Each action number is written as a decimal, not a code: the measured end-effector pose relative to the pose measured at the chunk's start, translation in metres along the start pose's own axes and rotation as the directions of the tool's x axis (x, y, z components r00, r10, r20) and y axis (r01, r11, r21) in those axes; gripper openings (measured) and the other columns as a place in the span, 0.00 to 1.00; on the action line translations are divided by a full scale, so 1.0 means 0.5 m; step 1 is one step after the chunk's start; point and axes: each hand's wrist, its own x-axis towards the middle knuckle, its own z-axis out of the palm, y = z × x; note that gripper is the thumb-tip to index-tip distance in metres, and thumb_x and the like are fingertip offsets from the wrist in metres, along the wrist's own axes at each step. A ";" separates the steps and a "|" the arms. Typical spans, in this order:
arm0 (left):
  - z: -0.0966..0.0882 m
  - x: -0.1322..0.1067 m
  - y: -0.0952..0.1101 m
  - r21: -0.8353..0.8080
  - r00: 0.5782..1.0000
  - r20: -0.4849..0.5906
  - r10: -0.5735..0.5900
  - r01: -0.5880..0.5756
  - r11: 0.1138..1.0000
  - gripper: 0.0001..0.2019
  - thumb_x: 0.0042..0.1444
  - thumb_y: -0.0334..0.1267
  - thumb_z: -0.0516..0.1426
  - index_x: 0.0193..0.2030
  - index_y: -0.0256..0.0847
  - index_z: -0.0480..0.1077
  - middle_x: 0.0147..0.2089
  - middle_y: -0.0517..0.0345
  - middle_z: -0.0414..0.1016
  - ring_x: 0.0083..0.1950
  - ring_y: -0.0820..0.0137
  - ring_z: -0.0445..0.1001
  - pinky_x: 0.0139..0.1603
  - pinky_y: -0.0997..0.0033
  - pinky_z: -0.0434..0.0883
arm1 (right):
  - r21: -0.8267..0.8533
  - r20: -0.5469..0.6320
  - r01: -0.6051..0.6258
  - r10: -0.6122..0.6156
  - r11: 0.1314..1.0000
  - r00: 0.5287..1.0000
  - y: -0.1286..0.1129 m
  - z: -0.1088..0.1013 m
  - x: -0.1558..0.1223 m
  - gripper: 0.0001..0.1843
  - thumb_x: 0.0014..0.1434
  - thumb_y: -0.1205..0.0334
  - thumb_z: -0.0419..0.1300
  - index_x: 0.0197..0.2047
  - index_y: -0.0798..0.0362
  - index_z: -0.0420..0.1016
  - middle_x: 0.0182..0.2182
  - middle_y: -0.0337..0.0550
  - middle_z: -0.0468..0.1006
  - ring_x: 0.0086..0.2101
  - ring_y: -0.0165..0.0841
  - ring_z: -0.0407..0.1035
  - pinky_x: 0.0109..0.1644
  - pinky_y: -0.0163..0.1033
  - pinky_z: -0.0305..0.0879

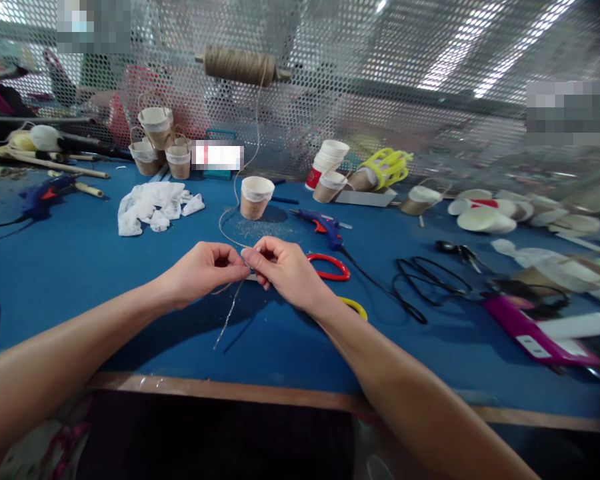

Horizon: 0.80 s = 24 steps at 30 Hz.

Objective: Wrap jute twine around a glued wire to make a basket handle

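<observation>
Above the blue table, my left hand [208,272] and my right hand [282,268] meet with fingertips pinched around thin twine [229,235]. The twine runs down from a brown spool [239,66] on the mesh wall. A thin silvery strand [229,316] hangs below the fingertips; which hand grips it I cannot tell. Behind my hands stands a small burlap-covered cup [255,200] with a white lace rim. Scissors with a red handle [336,268] and a yellow handle [354,307] lie partly under my right hand and forearm.
A blue glue gun [322,225] lies right of the cup, its black cord [380,285] trailing rightward. White lace [153,205] is heaped at left, before handled cups [156,125]. Stacked paper cups [331,157], keys [464,253] and a magenta power strip [520,327] sit rightward.
</observation>
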 end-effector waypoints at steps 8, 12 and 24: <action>-0.008 -0.001 0.013 -0.156 0.995 0.075 -0.065 0.076 0.985 0.10 0.46 0.38 0.58 0.21 0.35 0.63 0.16 0.68 0.56 0.17 0.82 0.51 0.18 0.78 0.49 | 0.225 0.140 -0.056 0.025 0.973 0.990 0.001 -0.005 0.002 0.13 0.52 0.55 0.58 0.26 0.55 0.62 0.16 0.31 0.64 0.17 0.21 0.59 0.20 0.29 0.59; -0.017 -0.003 0.016 -0.082 0.993 0.116 -0.026 0.036 0.996 0.08 0.48 0.38 0.56 0.25 0.35 0.66 0.20 0.65 0.60 0.20 0.81 0.54 0.20 0.78 0.52 | 0.178 0.124 -0.057 0.035 0.982 0.992 0.001 -0.010 0.002 0.13 0.53 0.55 0.57 0.26 0.55 0.61 0.16 0.32 0.64 0.17 0.21 0.59 0.20 0.29 0.58; -0.010 -0.004 0.013 0.139 0.999 0.033 0.004 -0.008 0.990 0.10 0.49 0.40 0.54 0.24 0.35 0.63 0.20 0.65 0.58 0.21 0.80 0.53 0.20 0.77 0.50 | 0.033 0.103 -0.054 0.051 0.998 0.993 -0.002 -0.008 0.000 0.15 0.51 0.52 0.58 0.26 0.55 0.62 0.14 0.31 0.63 0.16 0.22 0.58 0.19 0.29 0.57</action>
